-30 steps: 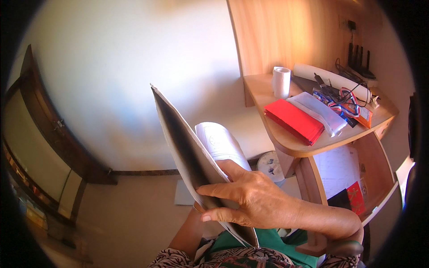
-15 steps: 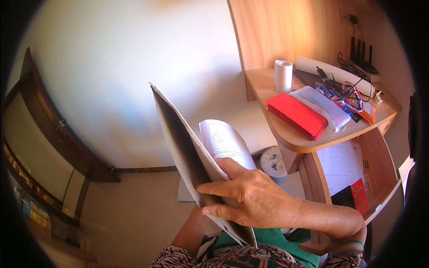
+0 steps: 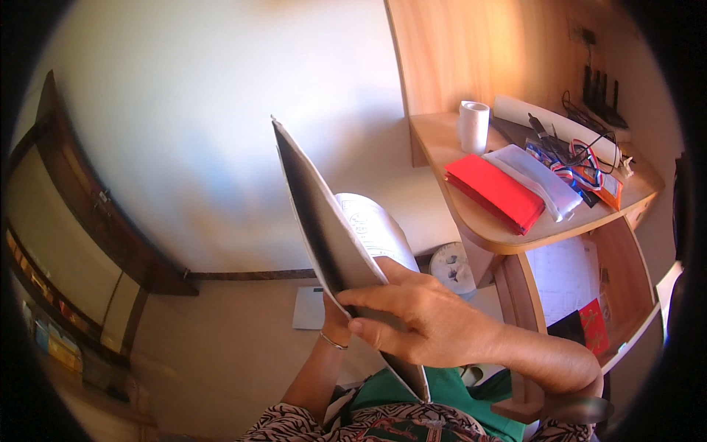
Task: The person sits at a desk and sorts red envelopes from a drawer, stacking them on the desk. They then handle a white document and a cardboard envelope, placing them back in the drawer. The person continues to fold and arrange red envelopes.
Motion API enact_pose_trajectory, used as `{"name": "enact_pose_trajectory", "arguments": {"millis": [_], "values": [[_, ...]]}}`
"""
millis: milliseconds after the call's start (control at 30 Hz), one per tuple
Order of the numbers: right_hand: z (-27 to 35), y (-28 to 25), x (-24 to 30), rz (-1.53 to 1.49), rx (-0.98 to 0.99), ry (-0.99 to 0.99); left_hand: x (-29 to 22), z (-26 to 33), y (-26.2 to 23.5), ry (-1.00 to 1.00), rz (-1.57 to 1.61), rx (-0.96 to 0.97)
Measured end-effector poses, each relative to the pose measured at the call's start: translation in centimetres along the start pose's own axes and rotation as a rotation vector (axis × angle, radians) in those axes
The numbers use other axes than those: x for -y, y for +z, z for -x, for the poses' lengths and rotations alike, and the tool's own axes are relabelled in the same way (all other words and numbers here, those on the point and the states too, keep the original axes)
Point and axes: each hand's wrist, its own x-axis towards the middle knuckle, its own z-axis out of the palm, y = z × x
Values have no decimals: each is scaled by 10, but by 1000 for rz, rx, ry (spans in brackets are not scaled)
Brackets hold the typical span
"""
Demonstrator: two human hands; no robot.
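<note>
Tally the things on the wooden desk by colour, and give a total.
White: 2, the cup and the roll
Red: 1, the folder
Clear: 1, the plastic pouch
Orange: 1, the packet
Total: 5, leaving out the tangled cables.

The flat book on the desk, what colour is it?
Bright red. The flat book lies on the wooden desk, clearest in the head view.

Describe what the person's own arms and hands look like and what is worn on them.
Both forearms are bare, with no sleeves reaching them. The left hand, mostly hidden behind a booklet, has a thin metal bangle at the wrist. The right hand shows no ring or watch; its fingers are bare, without gloves.
</note>
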Motion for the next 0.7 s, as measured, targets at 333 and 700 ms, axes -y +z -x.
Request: {"name": "enact_pose_trajectory", "arguments": {"millis": [333,700], "values": [[-7,-21,-27,-570,100,267,-39,-5,8,192,-412,-299],[-9,-20,-44,-815,-40,368,-49,-8,5,204,-362,-140]]}}
